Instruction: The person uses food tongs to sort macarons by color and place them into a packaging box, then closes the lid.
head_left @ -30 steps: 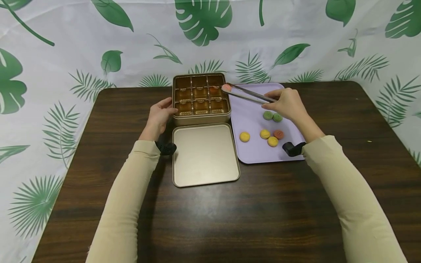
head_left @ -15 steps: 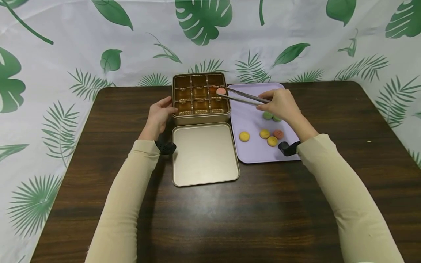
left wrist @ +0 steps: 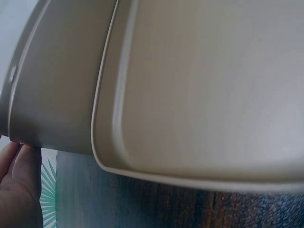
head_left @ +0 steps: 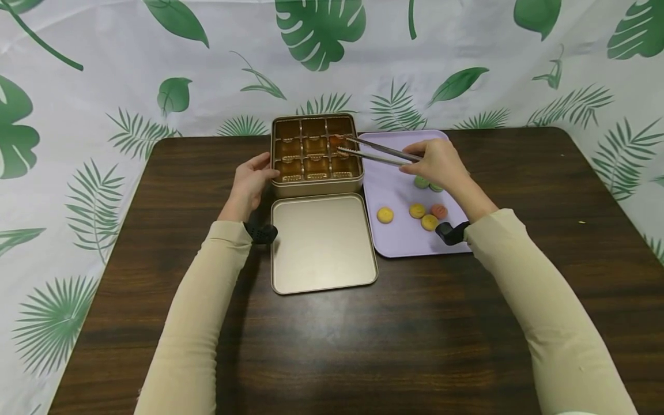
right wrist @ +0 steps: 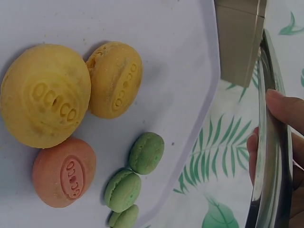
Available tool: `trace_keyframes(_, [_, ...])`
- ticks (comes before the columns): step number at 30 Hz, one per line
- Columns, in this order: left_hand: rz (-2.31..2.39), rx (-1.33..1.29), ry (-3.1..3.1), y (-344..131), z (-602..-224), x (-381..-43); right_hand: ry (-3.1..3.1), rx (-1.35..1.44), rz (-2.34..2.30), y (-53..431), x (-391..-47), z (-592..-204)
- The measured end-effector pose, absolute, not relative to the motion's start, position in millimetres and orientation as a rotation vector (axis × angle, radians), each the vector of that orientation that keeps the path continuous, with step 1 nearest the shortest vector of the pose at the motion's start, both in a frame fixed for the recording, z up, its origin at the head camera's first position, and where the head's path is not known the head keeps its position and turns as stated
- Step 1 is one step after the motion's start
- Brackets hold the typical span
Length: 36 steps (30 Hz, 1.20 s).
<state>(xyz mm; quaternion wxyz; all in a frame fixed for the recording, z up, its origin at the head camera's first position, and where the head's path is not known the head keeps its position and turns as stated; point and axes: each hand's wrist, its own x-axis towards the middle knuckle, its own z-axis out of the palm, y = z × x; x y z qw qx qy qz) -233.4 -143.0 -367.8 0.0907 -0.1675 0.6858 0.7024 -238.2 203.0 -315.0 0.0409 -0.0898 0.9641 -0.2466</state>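
My left hand [head_left: 250,183] holds a gold tin [head_left: 317,188] at its front left corner, thumb over the rim and fingers against the outer wall. In the left wrist view, its fingers [left wrist: 26,166] touch the tin's side. Metal tongs [head_left: 381,148] are gripped by my right hand [head_left: 438,163], between thumb and fingers. Their tips stand apart over the tin's middle right compartment, where a reddish macaron [head_left: 336,140] partly shows. Inside the tin is a brown divided insert [head_left: 314,146]. In the right wrist view, the thumb lies along the tongs [right wrist: 270,156].
A gold lid [head_left: 324,245] lies in front of the tin. To the right, a lilac tray [head_left: 394,245] bears yellow macarons [head_left: 385,215], green macarons [head_left: 421,182] and a pink macaron [head_left: 438,211]. Behind the dark wooden table [head_left: 332,346] hangs a leaf-print cloth [head_left: 404,63].
My right hand has moved left with the tongs, from beside the tin to over its middle right compartment. The tips have parted and released the pink macaron. My left hand stays put.
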Motion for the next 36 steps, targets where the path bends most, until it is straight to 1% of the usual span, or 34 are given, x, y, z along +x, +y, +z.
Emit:
trace_keyframes(11, [2.090,-0.511,2.034,-144.0,-367.7,-234.0,2.937,-0.336,-0.655,208.0,-234.8,-309.3])
trace_keyframes(18, [2.089,-0.517,2.037,-144.8,-368.0,-232.2,2.989,-0.428,-0.661,226.6,-224.4,-305.3])
trace_keyframes(22, [2.089,-0.523,2.037,-145.1,-368.4,-232.0,3.046,-0.433,-0.686,241.7,-216.3,-305.2])
trace_keyframes(30, [2.084,-0.508,2.035,-143.7,-367.8,-233.1,3.019,-0.319,-0.728,278.8,-202.5,-304.3])
trace_keyframes(36, [2.079,-0.503,2.043,-143.1,-367.3,-234.1,2.999,-0.230,-0.642,307.4,-197.2,-304.5])
